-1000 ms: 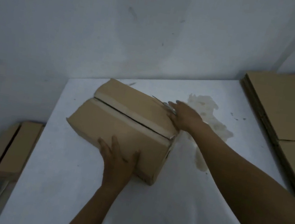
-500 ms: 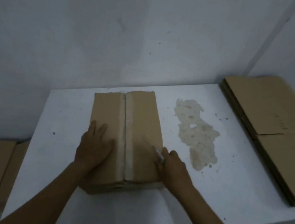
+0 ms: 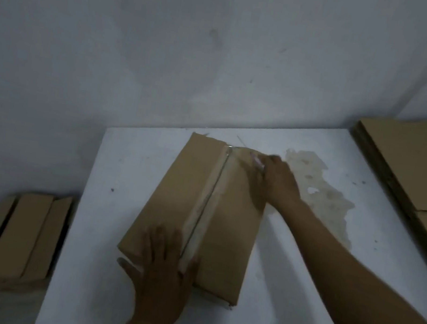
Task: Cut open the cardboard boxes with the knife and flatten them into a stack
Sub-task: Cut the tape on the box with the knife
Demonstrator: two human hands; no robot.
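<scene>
A closed brown cardboard box (image 3: 180,198) lies lengthwise on the white table (image 3: 110,229), with a taped seam running down its top. My left hand (image 3: 164,272) presses flat on the box's near end, fingers spread beside the seam. My right hand (image 3: 276,183) is at the box's far right corner and grips a small knife (image 3: 256,161). Its pale blade end points toward the far end of the seam.
A stack of flattened cardboard (image 3: 422,191) lies on the table's right side. More closed boxes (image 3: 21,237) sit low beyond the table's left edge. A brownish stain (image 3: 322,197) marks the table to the right of the box. The wall stands just behind the table.
The box was turned from lying across to lengthwise. My right hand with the knife went from the box's near right edge to its far end. My left hand slid to the near end.
</scene>
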